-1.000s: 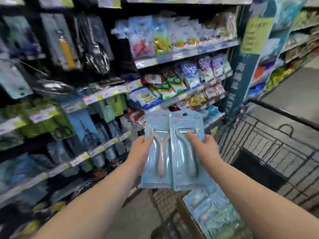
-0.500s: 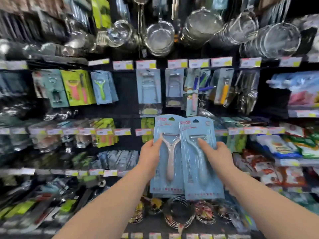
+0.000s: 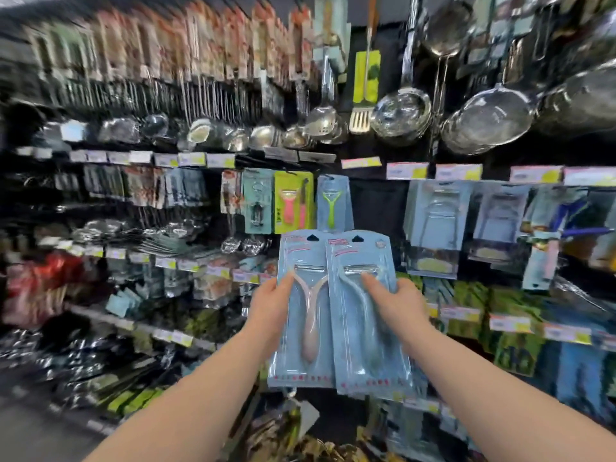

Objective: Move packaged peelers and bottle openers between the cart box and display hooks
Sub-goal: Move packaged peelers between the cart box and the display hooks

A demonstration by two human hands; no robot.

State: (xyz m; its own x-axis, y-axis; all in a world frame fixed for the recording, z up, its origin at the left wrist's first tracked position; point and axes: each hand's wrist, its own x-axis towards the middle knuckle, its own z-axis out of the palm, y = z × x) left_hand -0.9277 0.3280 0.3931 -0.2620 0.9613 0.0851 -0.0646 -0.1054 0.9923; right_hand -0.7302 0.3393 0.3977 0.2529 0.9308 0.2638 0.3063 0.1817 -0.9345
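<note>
I hold two light-blue blister cards upright in front of the display wall. My left hand [image 3: 271,303] grips the left card, a packaged peeler with a pale pink handle [image 3: 308,315]. My right hand [image 3: 395,303] grips the right card, a packaged peeler with a whitish handle [image 3: 365,325], which overlaps the left card's edge. Both cards have a hang hole at the top. Just above them a green peeler card [image 3: 333,203] hangs on a hook, and beside it a pink peeler on a green card [image 3: 293,203]. The cart and its box are out of view.
A dark bare gap [image 3: 376,208] in the pegboard lies right of the green peeler card. Wider blue cards [image 3: 433,225] hang further right. Steel strainers and ladles [image 3: 400,111] hang overhead. Price-tag rails [image 3: 433,171] run across the shelves. Much of the picture is motion-blurred.
The view swung left from the cart and food shelves to the utensil wall. Both hands kept their peeler cards and raised them closer to the hanging peeler cards.
</note>
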